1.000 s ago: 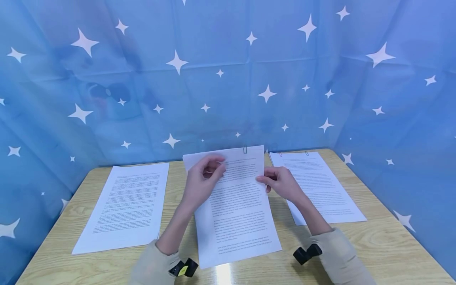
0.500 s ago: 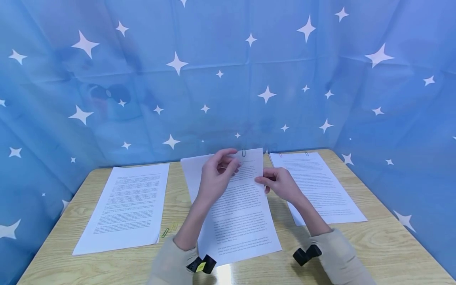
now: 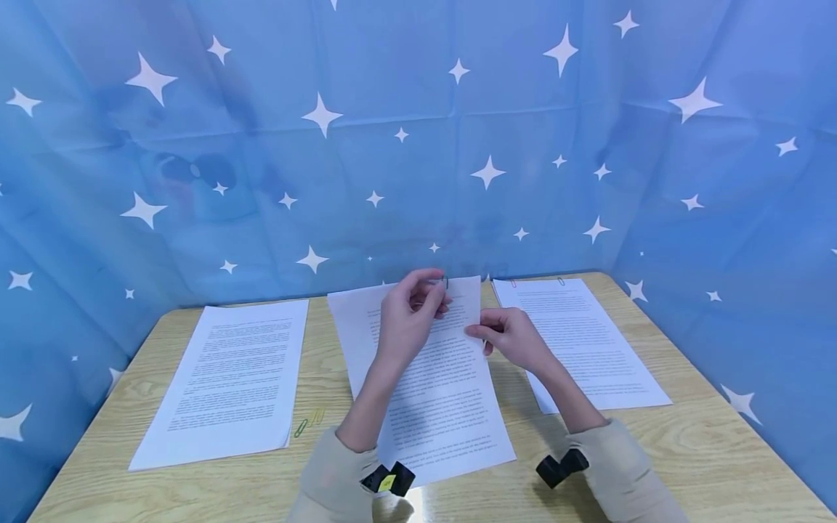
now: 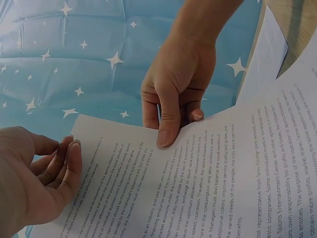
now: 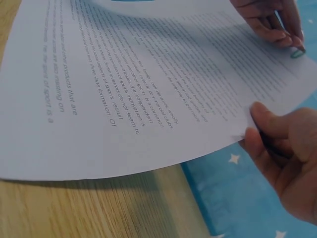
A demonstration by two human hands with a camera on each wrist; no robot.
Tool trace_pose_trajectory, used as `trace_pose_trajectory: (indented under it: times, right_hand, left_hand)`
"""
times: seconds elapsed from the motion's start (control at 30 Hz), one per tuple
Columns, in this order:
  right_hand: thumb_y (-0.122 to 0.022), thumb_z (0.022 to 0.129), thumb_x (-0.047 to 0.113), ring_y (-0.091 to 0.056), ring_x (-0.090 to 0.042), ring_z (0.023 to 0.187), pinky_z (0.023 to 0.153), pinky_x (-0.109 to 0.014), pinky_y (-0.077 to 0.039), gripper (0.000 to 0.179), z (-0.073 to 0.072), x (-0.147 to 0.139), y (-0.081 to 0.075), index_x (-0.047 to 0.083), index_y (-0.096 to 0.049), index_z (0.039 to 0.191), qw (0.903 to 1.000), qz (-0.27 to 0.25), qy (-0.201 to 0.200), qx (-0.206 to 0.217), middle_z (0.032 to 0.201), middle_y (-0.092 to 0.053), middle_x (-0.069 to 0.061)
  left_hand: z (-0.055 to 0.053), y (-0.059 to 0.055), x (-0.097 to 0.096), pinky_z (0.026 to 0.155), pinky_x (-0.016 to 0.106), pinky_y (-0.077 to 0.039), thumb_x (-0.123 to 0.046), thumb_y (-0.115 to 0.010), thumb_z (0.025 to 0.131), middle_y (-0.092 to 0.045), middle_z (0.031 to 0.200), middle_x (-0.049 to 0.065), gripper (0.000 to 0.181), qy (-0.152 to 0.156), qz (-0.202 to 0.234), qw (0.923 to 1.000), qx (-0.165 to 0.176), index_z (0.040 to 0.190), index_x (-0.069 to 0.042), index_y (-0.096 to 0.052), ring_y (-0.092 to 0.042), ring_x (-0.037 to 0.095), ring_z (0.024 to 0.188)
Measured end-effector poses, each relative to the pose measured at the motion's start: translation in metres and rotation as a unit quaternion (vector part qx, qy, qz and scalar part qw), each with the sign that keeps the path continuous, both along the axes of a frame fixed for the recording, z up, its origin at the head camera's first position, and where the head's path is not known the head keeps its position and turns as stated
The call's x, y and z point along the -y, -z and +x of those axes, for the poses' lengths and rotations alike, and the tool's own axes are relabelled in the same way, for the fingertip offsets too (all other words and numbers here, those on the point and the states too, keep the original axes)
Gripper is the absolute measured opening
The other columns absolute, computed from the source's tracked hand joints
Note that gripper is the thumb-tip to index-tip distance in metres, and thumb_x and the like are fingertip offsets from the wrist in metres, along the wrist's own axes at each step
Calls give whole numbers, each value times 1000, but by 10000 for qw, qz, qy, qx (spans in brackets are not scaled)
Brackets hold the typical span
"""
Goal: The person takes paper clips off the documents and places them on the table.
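White printed paper (image 3: 451, 378), covered in close dark text, is held up before the person at the middle of the pale wood-grained bench (image 3: 693, 450). Its long axis runs away from the body toward the blue starred curtain (image 3: 366, 167), the near end swung slightly to the person's right.

What matters most, to my eye, is the small green wire paper clip (image 5: 297, 53) on the top edge, right of that edge's middle. From the right grip (image 3: 513, 338), it lies farther up the sheet and over to the left. That right grip has the paper's right-hand edge pinched firmly between thumb and fingers, well below the corner.

The left grip (image 3: 413, 312) is much the nearer to the clip: it reaches across the upper part of the text, fingers curled, tips drawn close together right at the wire. Whether they pinch it or only touch it, I cannot tell; they hide most of it, so its long axis is hard to read too.

Well off to the left, beside the left-hand white printed stack (image 3: 229, 370), a loose green clip (image 3: 301, 428) lies on the bench.
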State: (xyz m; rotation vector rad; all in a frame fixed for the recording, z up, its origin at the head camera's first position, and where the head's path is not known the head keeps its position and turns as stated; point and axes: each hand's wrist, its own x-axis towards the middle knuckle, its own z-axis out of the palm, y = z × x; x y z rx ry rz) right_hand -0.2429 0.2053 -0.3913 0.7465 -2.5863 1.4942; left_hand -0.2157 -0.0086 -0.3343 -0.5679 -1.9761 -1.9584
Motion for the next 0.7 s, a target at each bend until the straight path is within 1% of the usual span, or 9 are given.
trace_pose_trajectory:
  times: [0.17, 0.27, 0.4, 0.53, 0.67, 0.7]
  right_hand:
    - [-68, 98, 12, -61, -28, 56, 55, -41, -54, 9, 2, 1, -1, 7, -75, 96, 10000, 64, 38, -38, 73, -68, -2]
    - [-68, 98, 12, -61, -29, 57, 55, -40, -53, 9, 3, 1, -2, 7, -75, 96, 10000, 80, 30, -39, 73, -67, -2]
    - [-67, 98, 12, -61, -27, 57, 55, -39, -53, 10, 3, 1, -2, 7, -75, 97, 10000, 70, 2, -24, 73, -67, -2]
    - [-67, 99, 13, -61, -25, 57, 55, -40, -53, 10, 3, 2, -3, 7, -75, 97, 10000, 64, 8, -15, 74, -68, -3]
    - [-67, 99, 14, -61, -33, 59, 55, -38, -53, 11, 3, 1, -2, 7, -75, 96, 9999, 106, 39, -14, 72, -67, -3]
    - [-67, 99, 14, -60, -34, 59, 54, -36, -52, 11, 2, 1, -1, 7, -75, 95, 9999, 120, 56, -21, 71, -66, -3]
  left_hand:
    - [0, 1, -1, 69, 28, -59, -8, -64, 100, -71, 86, 14, 16, -94, 72, 9998, -127, 110, 4, -68, -70, 28, 75]
    - [0, 2, 0, 68, 27, -58, -7, -65, 99, -72, 85, 15, 14, -158, 95, 9995, -263, 107, 3, -70, -69, 30, 74]
    - [-1, 3, 1, 67, 26, -58, -7, -66, 98, -72, 85, 14, 11, -213, 48, 9991, -374, 104, 0, -71, -70, 29, 74]
    - [-1, 3, 1, 67, 26, -58, -7, -67, 98, -72, 85, 13, 11, -247, 35, 9988, -422, 104, 1, -71, -70, 28, 74]
    - [1, 1, 2, 66, 28, -58, -7, -67, 97, -72, 84, 12, 11, -294, 118, 9984, -467, 103, 2, -71, -69, 26, 72]
    - [1, 1, 2, 66, 28, -58, -7, -67, 97, -72, 84, 11, 11, -294, 151, 9984, -457, 103, 2, -71, -69, 25, 72]
